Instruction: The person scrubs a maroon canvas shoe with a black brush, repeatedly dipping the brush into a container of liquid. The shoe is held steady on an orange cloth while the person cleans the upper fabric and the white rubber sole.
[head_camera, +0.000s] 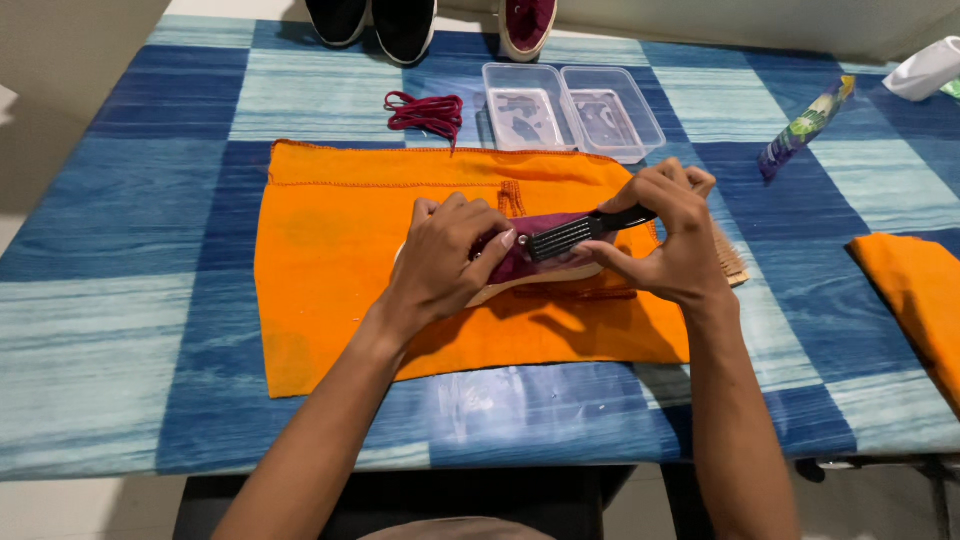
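Pinning the maroon shoe (520, 262) on the orange cloth (330, 260), it's steadied by left hand (445, 255) fingers while the black brush (575, 235) is gripped in the right hand (670, 235).

Blue checked tablecloth (120, 250) w/ orange cloth (340, 250) spread mid-table; 2nd orange cloth (915, 290) at rt edge. Maroon laces (427, 112) just left of 2 clear tubs (570, 108). Black shoes (375, 22) + maroon shoe (527, 22) at far edge; green-purple packet (805, 127) far rt
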